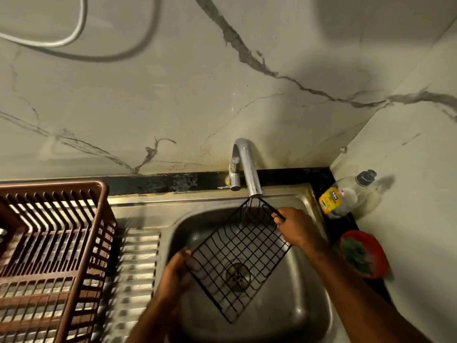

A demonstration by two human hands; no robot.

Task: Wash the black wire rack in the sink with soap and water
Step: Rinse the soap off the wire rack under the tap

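The black wire rack is held tilted over the steel sink, its far corner just under the chrome tap. My left hand grips the rack's left edge. At the rack's upper right edge, my right hand is closed on the wire. The drain shows through the grid. I cannot tell whether water runs from the spout. A clear soap bottle with a yellow label leans on the black counter at the right.
A brown plastic dish drainer stands at the left on the ribbed steel draining board. A red bowl with something green in it sits at the right of the sink. A marble wall rises behind, with a grey hose hanging.
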